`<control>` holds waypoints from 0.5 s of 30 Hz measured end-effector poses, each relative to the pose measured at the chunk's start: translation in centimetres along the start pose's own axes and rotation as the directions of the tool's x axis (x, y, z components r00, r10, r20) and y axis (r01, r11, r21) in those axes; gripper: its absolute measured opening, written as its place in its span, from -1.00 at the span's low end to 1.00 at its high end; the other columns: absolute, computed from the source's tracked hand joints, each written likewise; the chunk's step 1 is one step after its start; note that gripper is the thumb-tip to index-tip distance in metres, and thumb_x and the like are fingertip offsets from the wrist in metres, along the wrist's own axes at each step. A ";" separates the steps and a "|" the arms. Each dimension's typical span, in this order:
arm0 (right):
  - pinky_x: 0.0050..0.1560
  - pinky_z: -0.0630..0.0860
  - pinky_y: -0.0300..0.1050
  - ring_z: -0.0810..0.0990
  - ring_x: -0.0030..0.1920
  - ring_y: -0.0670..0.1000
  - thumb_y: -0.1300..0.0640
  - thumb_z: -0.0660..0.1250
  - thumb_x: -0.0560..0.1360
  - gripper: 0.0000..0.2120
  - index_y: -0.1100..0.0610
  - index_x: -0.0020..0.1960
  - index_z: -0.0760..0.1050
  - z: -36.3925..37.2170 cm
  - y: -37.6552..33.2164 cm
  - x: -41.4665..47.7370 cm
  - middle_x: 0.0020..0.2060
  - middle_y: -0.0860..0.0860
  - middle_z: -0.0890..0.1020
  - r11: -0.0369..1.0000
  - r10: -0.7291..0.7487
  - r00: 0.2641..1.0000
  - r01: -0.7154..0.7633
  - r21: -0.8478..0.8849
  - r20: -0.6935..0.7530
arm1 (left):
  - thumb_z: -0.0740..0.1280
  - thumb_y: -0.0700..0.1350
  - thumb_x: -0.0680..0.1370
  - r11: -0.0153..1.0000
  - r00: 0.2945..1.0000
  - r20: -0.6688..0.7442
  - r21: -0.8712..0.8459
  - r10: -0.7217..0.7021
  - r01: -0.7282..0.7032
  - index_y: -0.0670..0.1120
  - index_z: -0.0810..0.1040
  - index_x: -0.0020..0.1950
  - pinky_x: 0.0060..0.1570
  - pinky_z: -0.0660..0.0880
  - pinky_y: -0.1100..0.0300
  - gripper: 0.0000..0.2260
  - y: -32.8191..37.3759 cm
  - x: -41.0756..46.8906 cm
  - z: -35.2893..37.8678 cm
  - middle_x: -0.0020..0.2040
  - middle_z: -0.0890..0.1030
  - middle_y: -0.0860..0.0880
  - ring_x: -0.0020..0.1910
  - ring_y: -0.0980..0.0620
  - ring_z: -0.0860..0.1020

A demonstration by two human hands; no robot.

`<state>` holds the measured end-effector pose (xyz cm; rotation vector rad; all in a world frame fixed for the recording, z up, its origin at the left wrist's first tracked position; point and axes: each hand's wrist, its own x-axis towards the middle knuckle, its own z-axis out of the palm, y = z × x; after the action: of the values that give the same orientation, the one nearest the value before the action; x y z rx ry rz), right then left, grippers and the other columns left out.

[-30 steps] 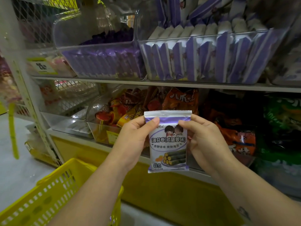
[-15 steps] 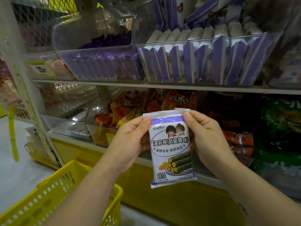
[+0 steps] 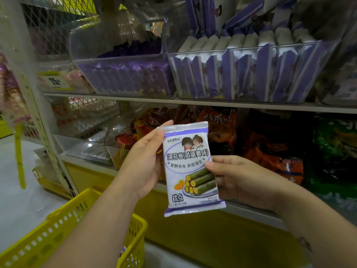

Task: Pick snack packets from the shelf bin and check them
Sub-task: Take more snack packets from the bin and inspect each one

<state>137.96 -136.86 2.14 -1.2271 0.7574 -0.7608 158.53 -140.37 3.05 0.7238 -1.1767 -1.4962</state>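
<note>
While the packet point(image 3: 190, 169) hangs upright between both hands, in front of the lower shelf and below the bin point(image 3: 231, 49) of matching purple packs, I'm reading its printed face. Left hand point(image 3: 144, 161) pinches the top left corner, thumb on the front, fingers curled behind. Right hand point(image 3: 237, 178) pinches the right edge near the middle, thumb over the print, fingers behind. To check it well, I'd say light pinches at the edges only, so the rolls inside don't get crushed, and slide that right thumb off the text. Then tilt it clear of glare, run an eye along both seals, and flip it for the back, which I can't see from here. Basket point(image 3: 83, 200) sits low on my left.
</note>
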 end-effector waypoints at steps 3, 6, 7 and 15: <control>0.00 0.63 -0.08 0.67 0.08 0.10 0.04 0.30 0.52 -0.62 0.23 0.24 0.53 0.1 -0.2 0.2 0.14 0.20 0.64 0.994 -0.039 0.996 0.047 0.100 -0.074 | 0.28 0.05 0.51 0.991 0.983 0.150 0.099 -0.103 0.088 0.00 0.55 0.27 -0.22 0.64 0.01 -0.65 0.4 -0.2 -0.6 0.15 0.66 -0.13 0.04 -0.10 0.64; 0.06 0.63 -0.02 0.66 0.11 0.13 0.03 0.25 0.51 -0.62 0.21 0.23 0.53 0.0 -0.5 0.2 0.14 0.18 0.65 0.988 -0.092 0.983 0.110 0.112 -0.158 | 0.46 -0.07 0.43 0.967 0.923 0.306 0.176 -0.233 0.186 0.03 0.53 0.28 -0.17 0.61 0.15 -0.58 0.5 -0.6 -1.2 0.19 0.65 -0.11 0.06 -0.06 0.66; 0.10 0.61 0.01 0.65 0.13 0.14 0.03 0.25 0.51 -0.62 0.21 0.23 0.54 0.0 -0.7 0.2 0.13 0.18 0.65 0.985 -0.103 0.979 0.125 0.118 -0.177 | 0.48 -0.13 0.38 0.961 0.905 0.339 0.188 -0.257 0.202 0.05 0.56 0.25 -0.13 0.61 0.17 -0.56 0.5 -0.7 -1.3 0.20 0.64 -0.10 0.10 -0.06 0.65; 0.16 0.56 0.12 0.60 0.19 0.21 0.03 0.23 0.51 -0.61 0.26 0.20 0.57 0.4 -0.7 0.2 0.15 0.25 0.63 0.967 -0.134 0.964 0.179 0.182 -0.231 | 0.42 -0.34 0.39 0.964 0.884 0.419 0.239 -0.209 0.115 0.11 0.45 0.35 0.09 0.59 0.09 -0.40 0.2 -0.8 -1.9 0.28 0.59 -0.01 0.21 -0.08 0.59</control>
<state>138.34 -136.99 2.83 -1.0384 0.7449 -1.0903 160.51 -140.16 2.52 0.6507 -1.6704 -1.7550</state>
